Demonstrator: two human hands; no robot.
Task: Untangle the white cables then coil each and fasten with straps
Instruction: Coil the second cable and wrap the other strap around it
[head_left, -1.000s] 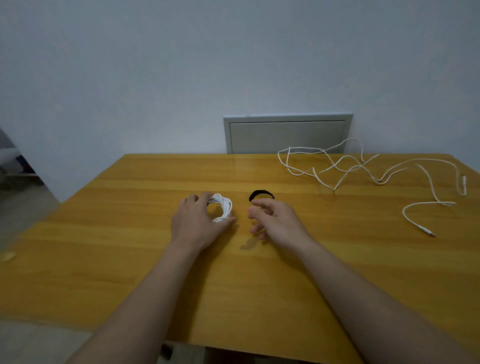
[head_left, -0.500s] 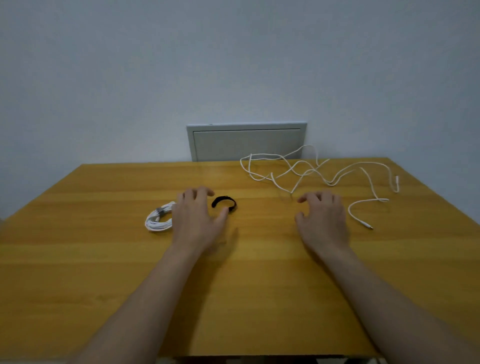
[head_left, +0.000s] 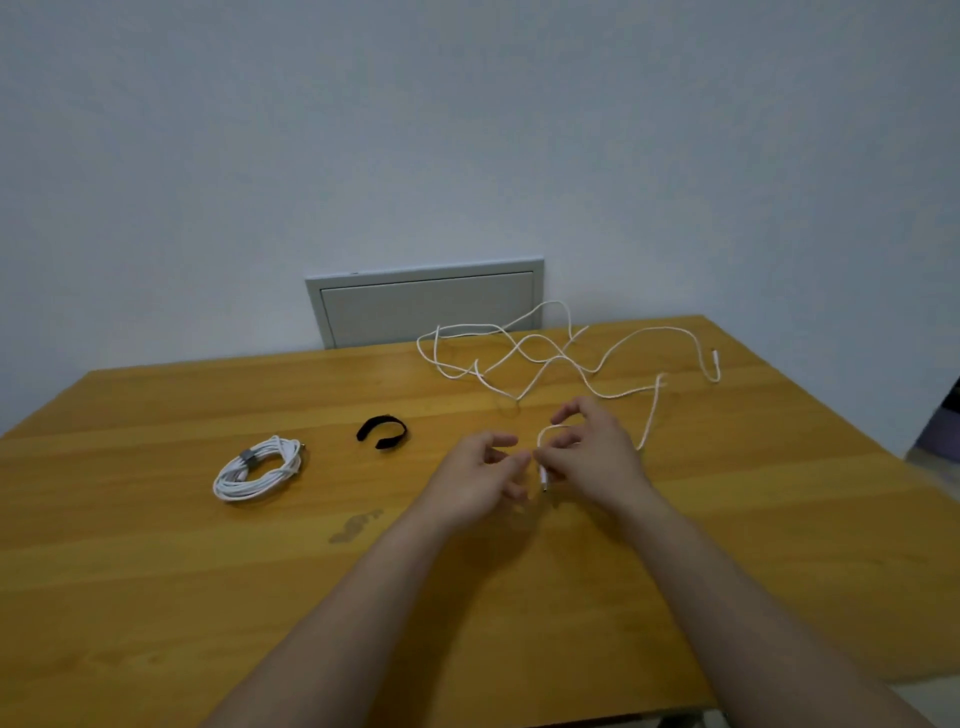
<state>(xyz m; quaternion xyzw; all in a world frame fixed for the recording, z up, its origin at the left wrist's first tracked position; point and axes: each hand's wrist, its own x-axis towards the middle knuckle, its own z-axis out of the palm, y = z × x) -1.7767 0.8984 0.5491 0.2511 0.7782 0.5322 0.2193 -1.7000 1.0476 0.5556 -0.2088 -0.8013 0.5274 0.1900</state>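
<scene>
Now | right hand pinches loose white cable end | left hand empty (fingers curled)

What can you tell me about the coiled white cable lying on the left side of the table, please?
The coiled white cable is a thin white cord wound into a flat, roughly oval bundle of many loops. A grey strap wraps one side of the bundle and keeps the loops together, so it looks finished. A plug end pokes out at its far right edge. It lies flat on the wooden table, left of the black strap and apart from it. Neither hand touches it.
</scene>
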